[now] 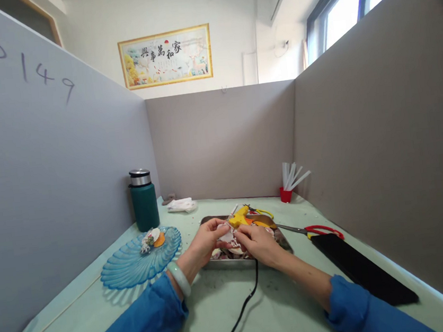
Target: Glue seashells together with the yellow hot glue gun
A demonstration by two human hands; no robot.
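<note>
My left hand [208, 240] pinches a whitish seashell [226, 234] between thumb and fingers, above a metal tray [228, 264]. Close beside it, my right hand [256, 241] has its thumb and fingertips pressed together at the shell's right edge; what lies between them is too small to make out. Loose shells [216, 253] fill the tray under both hands. A yellow glue gun [240, 216] rests at the tray's far side, just beyond my fingertips, and a black cord [245, 304] runs from the tray toward me.
On the left, a blue scalloped glass plate [125, 267] carries a small shell cluster [153, 241], near a green bottle [145, 206]. Red-handled scissors [325, 230] and a black slab [361, 267] lie right. Glue sticks [292, 175] stand in a red cup [286, 195]. Partitions enclose three sides.
</note>
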